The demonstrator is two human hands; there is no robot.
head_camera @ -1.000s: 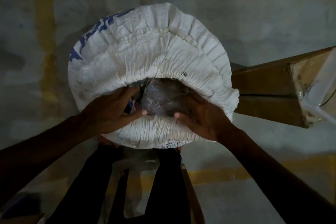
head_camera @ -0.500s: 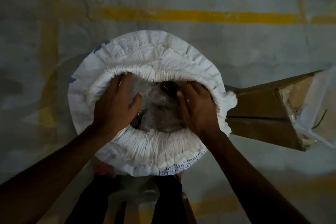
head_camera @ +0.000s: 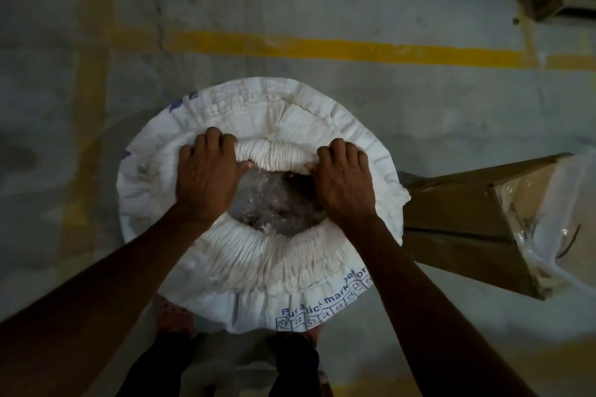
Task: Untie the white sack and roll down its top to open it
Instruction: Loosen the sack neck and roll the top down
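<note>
Head view shows both hands moved from the near rim a second ago to the far side, left hand (head_camera: 206, 177) and right hand (head_camera: 343, 182) each clenched on the rolled rim of the white sack (head_camera: 258, 267) standing on the floor. Rolling seems well along; a clear liner (head_camera: 274, 203) probably shows inside

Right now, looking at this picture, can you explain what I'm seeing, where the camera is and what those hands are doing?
The camera sits on a person's head, looking down at their own two bare hands. A white sack stands on a concrete floor marked with a yellow line. Its top is already rolled into a thick ring. The left hand and right hand both grip the far side of that rolled rim. A clear plastic liner shows inside. A cardboard box lies to the right.
</note>
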